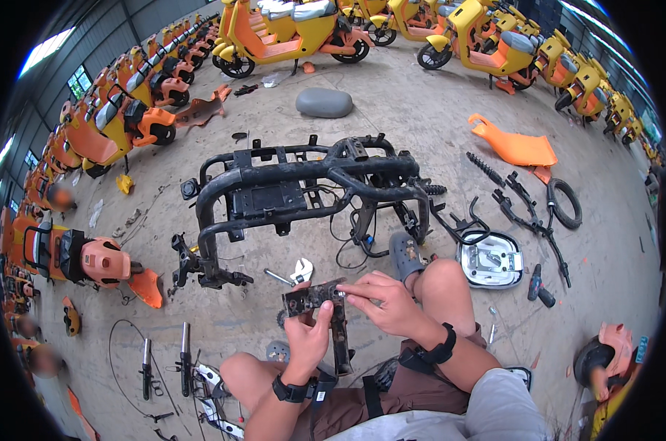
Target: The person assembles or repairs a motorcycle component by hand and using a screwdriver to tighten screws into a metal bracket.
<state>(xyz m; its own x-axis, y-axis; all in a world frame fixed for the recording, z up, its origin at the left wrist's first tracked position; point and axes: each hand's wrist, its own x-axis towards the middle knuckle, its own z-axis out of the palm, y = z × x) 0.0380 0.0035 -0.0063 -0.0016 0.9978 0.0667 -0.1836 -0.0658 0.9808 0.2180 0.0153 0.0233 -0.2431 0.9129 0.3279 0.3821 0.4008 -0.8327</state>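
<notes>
My left hand (308, 336) grips a dark, dirty T-shaped metal bracket (339, 340), its thumb on the plate and the lower arm hanging down. My right hand (380, 301) has its fingertips pinched at the bracket's upper right, on a small silvery piece (341, 294) that looks like a bolt or nut; its exact form is too small to tell. Just beyond the bracket lies an adjustable wrench (300, 270) on the floor. Past it a black tubular scooter frame (303, 170) lies on the concrete, with loose cables at its right end.
A grey seat (323, 103), orange panel (514, 144), tyre (566, 203), silver case (491, 257), cordless drill (540, 287) and fork legs (185, 360) lie around me. Rows of yellow scooters (487, 51) and orange scooters (101, 268) surround the area. My sandalled foot (406, 257) is beside the frame.
</notes>
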